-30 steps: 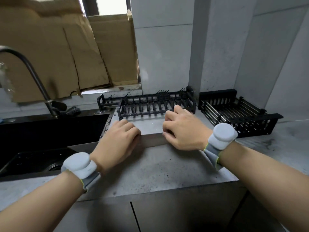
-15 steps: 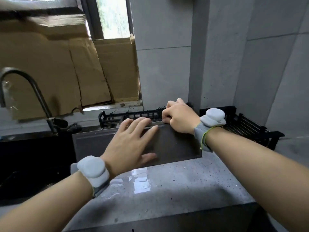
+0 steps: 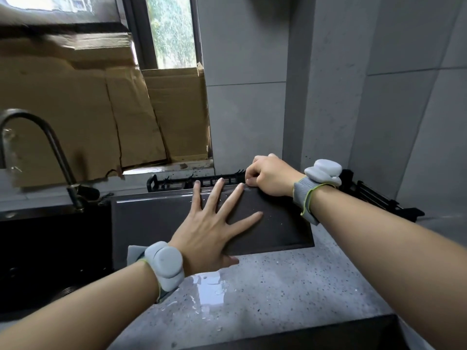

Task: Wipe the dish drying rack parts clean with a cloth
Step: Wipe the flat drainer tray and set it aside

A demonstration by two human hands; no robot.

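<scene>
Left hand (image 3: 212, 231): fingers spread straight, palm laid flat against the dark drip tray (image 3: 161, 223); nothing gripped. Right hand (image 3: 267, 176): fingers curled over the tray's upper far edge, pinching it. The tray is held tilted up on its near edge, that edge resting on the speckled grey table (image 3: 290, 286), its left part reaching out over the black sink (image 3: 50, 248).

Black wire rack (image 3: 192, 181) is seen just behind the tray, near the wall. A second black rack part (image 3: 374, 195) lies to the right, behind the right wrist. A puddle of water (image 3: 209, 286) is seen on the table just in front of the tray. A tap (image 3: 48, 147) stands at the sink's back. No cloth is seen in view.

Risks, as judged: the wet table may let the tray's lower edge skid; water may run off onto the table or forearms; the pinch at one corner may slip if the flat hand is lifted.
</scene>
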